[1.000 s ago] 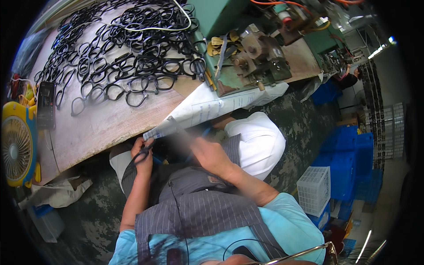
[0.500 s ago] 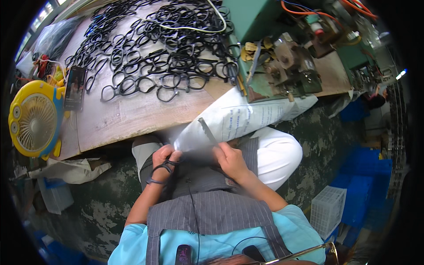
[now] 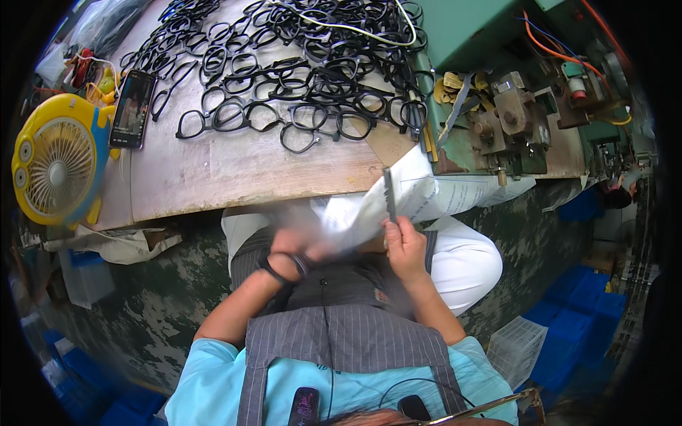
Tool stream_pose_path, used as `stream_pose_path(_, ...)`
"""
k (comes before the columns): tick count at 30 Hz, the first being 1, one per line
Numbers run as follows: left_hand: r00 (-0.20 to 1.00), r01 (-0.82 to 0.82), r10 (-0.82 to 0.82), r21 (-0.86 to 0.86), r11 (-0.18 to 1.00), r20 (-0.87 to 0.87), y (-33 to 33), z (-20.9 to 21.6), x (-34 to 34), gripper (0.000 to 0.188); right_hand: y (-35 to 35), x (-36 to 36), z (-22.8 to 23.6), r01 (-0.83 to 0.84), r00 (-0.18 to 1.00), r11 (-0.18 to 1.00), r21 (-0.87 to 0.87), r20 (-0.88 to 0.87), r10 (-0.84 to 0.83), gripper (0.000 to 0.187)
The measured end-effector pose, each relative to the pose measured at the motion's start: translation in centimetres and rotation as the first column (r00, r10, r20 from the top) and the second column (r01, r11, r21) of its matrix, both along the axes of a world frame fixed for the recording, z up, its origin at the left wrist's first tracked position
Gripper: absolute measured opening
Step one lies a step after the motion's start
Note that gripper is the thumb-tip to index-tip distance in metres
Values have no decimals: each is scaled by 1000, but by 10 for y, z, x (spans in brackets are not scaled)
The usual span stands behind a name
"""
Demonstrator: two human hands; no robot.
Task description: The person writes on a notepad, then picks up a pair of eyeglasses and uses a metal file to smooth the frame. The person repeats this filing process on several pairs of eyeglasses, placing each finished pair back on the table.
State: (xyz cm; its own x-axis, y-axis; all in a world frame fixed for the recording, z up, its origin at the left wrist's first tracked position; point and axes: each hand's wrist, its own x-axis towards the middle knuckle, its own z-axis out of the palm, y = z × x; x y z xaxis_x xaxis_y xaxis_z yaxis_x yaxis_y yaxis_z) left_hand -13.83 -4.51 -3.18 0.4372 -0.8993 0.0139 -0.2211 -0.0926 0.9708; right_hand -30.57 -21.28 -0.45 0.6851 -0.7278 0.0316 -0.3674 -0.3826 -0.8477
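Note:
My right hand (image 3: 405, 248) is closed around the lower end of a flat dark strip with a notched edge (image 3: 388, 193), which points up and away from me. Over my lap, my left hand (image 3: 295, 245) is smeared by motion, so its fingers cannot be made out. Dark rounded rims, like those of an eyeglass frame (image 3: 302, 267), lie across the left hand's wrist side. A white printed sheet (image 3: 419, 188) hangs from the table edge between the hands and spreads over the lap. Many black eyeglass frames (image 3: 231, 113) lie piled on the table beyond.
A yellow fan (image 3: 60, 170) and a phone (image 3: 133, 110) stand at the table's left. Green machinery with a metal clamp block (image 3: 515, 117) fills the right. A white cable (image 3: 355, 35) crosses the frames. A white plastic basket (image 3: 517, 348) and blue crates (image 3: 575, 312) stand lower right.
My right hand has tilted the strip more upright. The left hand has moved slightly right with the dark rims and blurred. The whole view has shifted a little.

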Motion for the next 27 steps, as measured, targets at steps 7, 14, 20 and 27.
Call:
stream_pose_path(7, 974, 131, -60, -327, 936, 218, -17, 29, -38, 13, -25, 14, 38, 16, 1000, 999, 34, 24, -17, 18)
stream_pose_path(14, 464, 42, 192, 238, 970, -864, -32, 21, -20, 53, -5, 29, 45, -99, 994, 992, -76, -57, 95, 21)
stream_pose_path(20, 907, -392, 344, 193, 899, 241, -26, 17, -18, 37, 1, 28, 42, -183, 983, 975, -129, -59, 177, 22)
stream_pose_path(27, 736, 107, 194, 395, 912, -648, -51, 16, 15, 44, -2, 24, 42, -195, 980, 969, -151, -71, 187, 18)
